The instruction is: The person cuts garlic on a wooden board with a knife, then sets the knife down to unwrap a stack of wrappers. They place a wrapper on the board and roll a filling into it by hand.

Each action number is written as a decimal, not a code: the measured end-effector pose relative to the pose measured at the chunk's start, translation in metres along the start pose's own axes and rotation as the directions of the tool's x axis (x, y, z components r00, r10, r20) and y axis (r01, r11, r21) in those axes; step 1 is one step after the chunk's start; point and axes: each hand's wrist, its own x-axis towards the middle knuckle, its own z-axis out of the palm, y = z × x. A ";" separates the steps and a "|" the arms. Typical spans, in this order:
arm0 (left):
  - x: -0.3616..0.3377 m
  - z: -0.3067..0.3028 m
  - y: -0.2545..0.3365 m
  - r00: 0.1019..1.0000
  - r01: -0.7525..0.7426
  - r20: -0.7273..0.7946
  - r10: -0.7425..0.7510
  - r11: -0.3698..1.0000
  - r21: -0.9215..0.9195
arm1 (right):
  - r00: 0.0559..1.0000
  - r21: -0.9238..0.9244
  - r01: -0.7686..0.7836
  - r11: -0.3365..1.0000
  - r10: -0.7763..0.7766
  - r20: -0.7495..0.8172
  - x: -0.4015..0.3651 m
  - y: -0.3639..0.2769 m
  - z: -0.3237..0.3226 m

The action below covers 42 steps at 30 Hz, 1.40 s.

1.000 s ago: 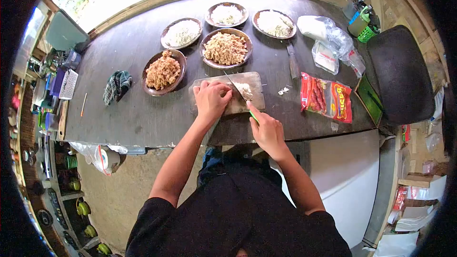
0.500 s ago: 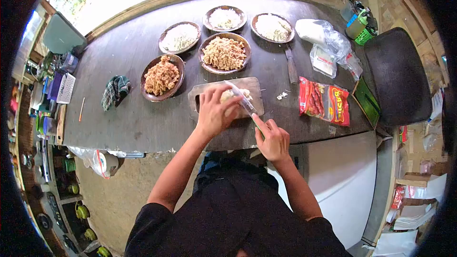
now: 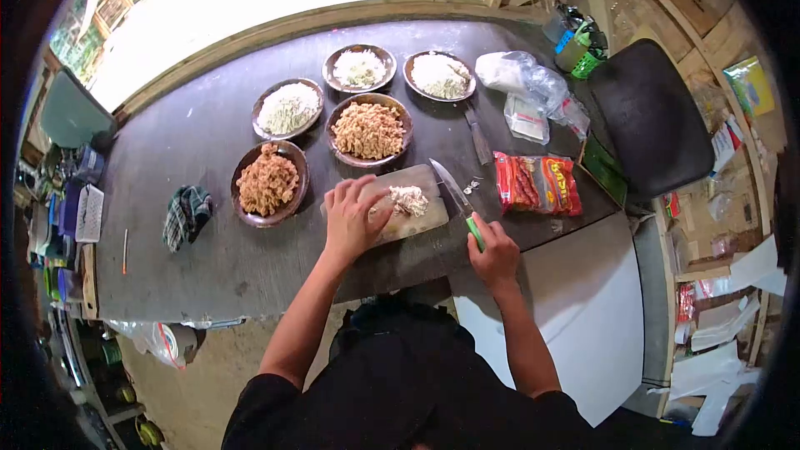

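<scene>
My right hand point(image 3: 495, 252) is closed around the green handle of a knife point(image 3: 454, 187). The blade points up and to the left, just off the right edge of the cutting board point(image 3: 421, 177). On the board lies a small heap of pale, chopped food point(image 3: 409, 200); its kind I cannot make out. My left hand point(image 3: 352, 221) rests over the board's left part, its fingers apart and thumb reaching toward the heap. What lies beneath the palm is hidden. A few white scraps point(image 3: 472, 187) sit on the table right of the blade.
Behind the board stand bowls of brown crumbly food point(image 3: 369, 131) and bowls of pale shreds point(image 3: 288, 108). A red packet point(image 3: 537, 183), a second blade point(image 3: 478, 137) and plastic bags point(image 3: 529, 79) lie right. A checked cloth point(image 3: 187, 217) is left; a black chair point(image 3: 654, 117) stands right.
The knife has moved from over the chopped food to the right, off the board. My left hand has shifted to the board's left side, uncovering the heap. The camera view has turned slightly.
</scene>
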 end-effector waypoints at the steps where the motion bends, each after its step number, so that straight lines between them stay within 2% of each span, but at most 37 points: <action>1: -0.001 0.001 0.001 1.000 -0.022 -0.022 0.021 0.998 -0.055 | 0.999 -0.026 -0.036 0.999 0.036 0.012 0.002 0.002 0.005; 5: 0.001 0.009 0.008 1.000 -0.031 -0.004 0.031 0.985 -0.171 | 0.999 -0.055 -0.022 0.998 0.020 -0.037 0.014 0.009 0.019; 12: 0.019 0.028 0.030 0.997 -0.052 0.052 0.063 0.982 -0.184 | 0.999 -0.079 0.030 0.996 -0.029 0.017 0.032 0.023 0.023; 15: 0.041 0.043 0.048 0.995 -0.086 0.029 0.094 0.975 -0.206 | 0.995 0.072 0.086 0.994 -0.081 -0.065 0.046 0.034 0.011; 20: 0.100 0.077 0.085 0.977 -0.182 0.066 0.201 0.957 -0.227 | 0.976 0.038 0.152 0.988 -0.144 -0.162 0.091 0.101 -0.020; 22: 0.129 0.097 0.101 0.952 -0.285 0.044 0.304 0.927 -0.245 | 0.961 0.046 0.165 0.985 -0.150 -0.233 0.114 0.135 -0.031; 23: 0.145 0.106 0.108 0.936 -0.315 0.079 0.342 0.918 -0.240 | 0.960 0.046 0.163 0.986 -0.148 -0.236 0.126 0.153 -0.034; 25: 0.178 0.130 0.119 0.918 -0.353 0.094 0.385 0.902 -0.248 | 0.928 -0.059 0.233 0.971 -0.240 -0.285 0.150 0.186 -0.035; 30: 0.233 0.198 0.140 0.868 -0.401 0.173 0.465 0.864 -0.305 | 0.932 -0.113 0.294 0.949 -0.311 -0.186 0.196 0.238 -0.018; 32: 0.249 0.230 0.141 0.849 -0.443 0.203 0.488 0.866 -0.231 | 0.927 -0.094 0.355 0.930 -0.364 -0.096 0.214 0.252 -0.009; 34: 0.263 0.243 0.148 0.852 -0.412 0.268 0.449 0.892 -0.184 | 0.908 -0.126 0.389 0.913 -0.403 -0.116 0.225 0.255 -0.006; 36: 0.275 0.256 0.150 0.843 -0.400 0.363 0.397 0.914 -0.071 | 0.921 -0.114 0.378 0.919 -0.386 -0.053 0.235 0.262 0.000; 40: 0.295 0.276 0.145 0.794 -0.390 0.467 0.389 0.915 -0.099 | 0.904 -0.087 0.423 0.902 -0.427 -0.032 0.248 0.277 0.006; 42: 0.299 0.278 0.147 0.766 -0.402 0.524 0.372 0.914 -0.061 | 0.895 -0.089 0.447 0.890 -0.446 0.030 0.251 0.281 0.007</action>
